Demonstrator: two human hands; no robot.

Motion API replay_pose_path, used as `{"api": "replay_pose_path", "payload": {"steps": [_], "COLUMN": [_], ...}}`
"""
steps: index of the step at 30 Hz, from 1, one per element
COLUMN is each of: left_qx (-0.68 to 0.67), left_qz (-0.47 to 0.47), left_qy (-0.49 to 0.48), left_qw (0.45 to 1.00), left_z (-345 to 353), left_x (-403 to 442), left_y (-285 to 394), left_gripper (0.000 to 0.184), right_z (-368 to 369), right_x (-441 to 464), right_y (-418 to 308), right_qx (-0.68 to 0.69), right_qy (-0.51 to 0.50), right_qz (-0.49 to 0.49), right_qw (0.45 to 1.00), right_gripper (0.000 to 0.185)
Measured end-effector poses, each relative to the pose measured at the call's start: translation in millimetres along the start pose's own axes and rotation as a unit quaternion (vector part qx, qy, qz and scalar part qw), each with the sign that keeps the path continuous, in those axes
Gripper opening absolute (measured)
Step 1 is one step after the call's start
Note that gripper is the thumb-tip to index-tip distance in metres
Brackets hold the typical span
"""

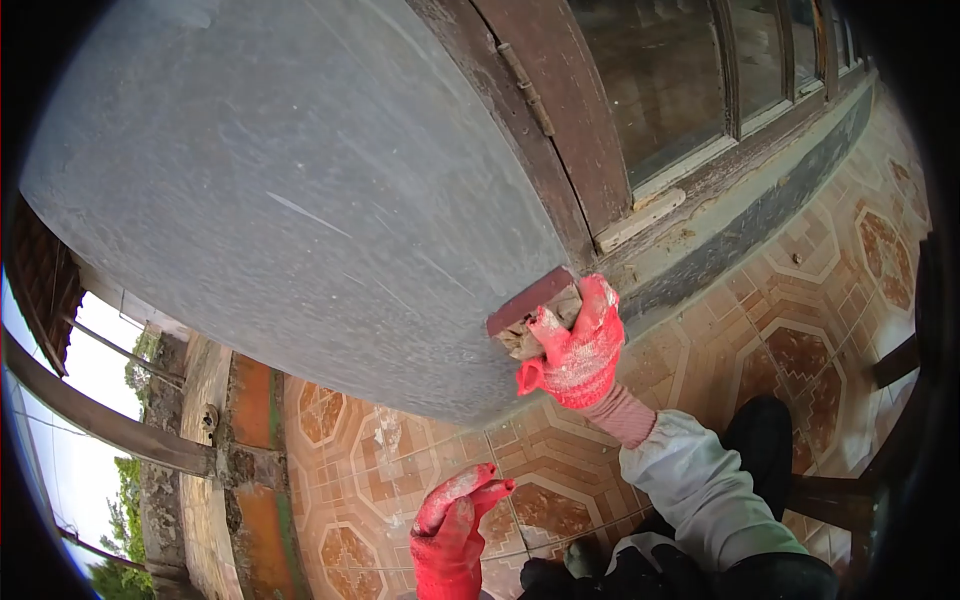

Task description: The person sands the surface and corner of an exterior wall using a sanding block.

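Observation:
My right hand point(580, 350), in a red glove with whitish dust on it, grips a sanding block point(537, 312) with a dark red face. The block lies against the lower edge of the grey wall point(300, 200), close to the bottom of the brown door frame point(560, 190). Below and to the left, my left hand point(460, 530), also in a red glove, hangs over the tiled floor with its fingers bent and a gap between thumb and fingers. Nothing shows in it.
A brown door with glass panes point(660, 80) and a hinge stands at upper right. Patterned tiles point(560, 440) cover the floor. An orange low wall point(255, 400) and a curved beam point(130, 430) are at left. Dark wooden legs point(840, 500) stand at lower right.

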State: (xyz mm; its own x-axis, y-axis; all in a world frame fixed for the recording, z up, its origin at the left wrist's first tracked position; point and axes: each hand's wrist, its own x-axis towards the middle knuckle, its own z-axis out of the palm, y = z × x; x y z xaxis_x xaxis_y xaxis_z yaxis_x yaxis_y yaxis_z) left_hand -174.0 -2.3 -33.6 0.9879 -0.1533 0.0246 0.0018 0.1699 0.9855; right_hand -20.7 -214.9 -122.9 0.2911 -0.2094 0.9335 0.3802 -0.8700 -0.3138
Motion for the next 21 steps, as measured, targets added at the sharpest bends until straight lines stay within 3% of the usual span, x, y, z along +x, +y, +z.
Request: {"api": "replay_pose_path", "payload": {"steps": [4,7,9,10,11,12,18,20,21], "left_qx": [0.001,-0.007,0.023,0.021,-0.001,-0.027,-0.084,-0.051,-0.088], "left_qz": [0.026,0.026,-0.003,0.006,0.024,0.042,-0.020,-0.047,0.008], "left_qy": [-0.006,-0.009,0.006,0.012,-0.009,-0.030,0.083,0.088,0.066], "left_qw": [1.000,1.000,1.000,1.000,1.000,0.998,0.993,0.994,0.994], "left_z": [2,-2,0,-3,-7,-8,-3,-8,-14], "left_x": [6,5,1,-1,-1,-1,-5,-8,-8], "left_y": [-1,1,6,4,0,-3,9,12,1], "left_gripper": [0.029,0.029,0.033,0.033,0.033,0.033,0.033,0.031,0.031], "right_z": [-3,13,20,14,13,5,-30,-25,-25], "right_x": [39,-43,-104,-112,-113,-76,155,179,164], "right_y": [-12,13,41,41,43,32,-54,-73,-70], "right_qx": [-0.024,-0.035,-0.022,-0.015,-0.013,-0.017,-0.066,-0.065,-0.058], "right_qy": [0.060,0.010,-0.008,-0.004,-0.076,-0.068,0.033,0.092,0.048], "right_qz": [0.040,0.029,-0.083,-0.091,-0.020,-0.035,-0.106,-0.071,-0.112], "right_qw": [0.997,0.999,0.996,0.996,0.997,0.997,0.992,0.991,0.991], "right_gripper": [0.071,0.068,0.064,0.064,0.063,0.062,0.068,0.070,0.072]}}
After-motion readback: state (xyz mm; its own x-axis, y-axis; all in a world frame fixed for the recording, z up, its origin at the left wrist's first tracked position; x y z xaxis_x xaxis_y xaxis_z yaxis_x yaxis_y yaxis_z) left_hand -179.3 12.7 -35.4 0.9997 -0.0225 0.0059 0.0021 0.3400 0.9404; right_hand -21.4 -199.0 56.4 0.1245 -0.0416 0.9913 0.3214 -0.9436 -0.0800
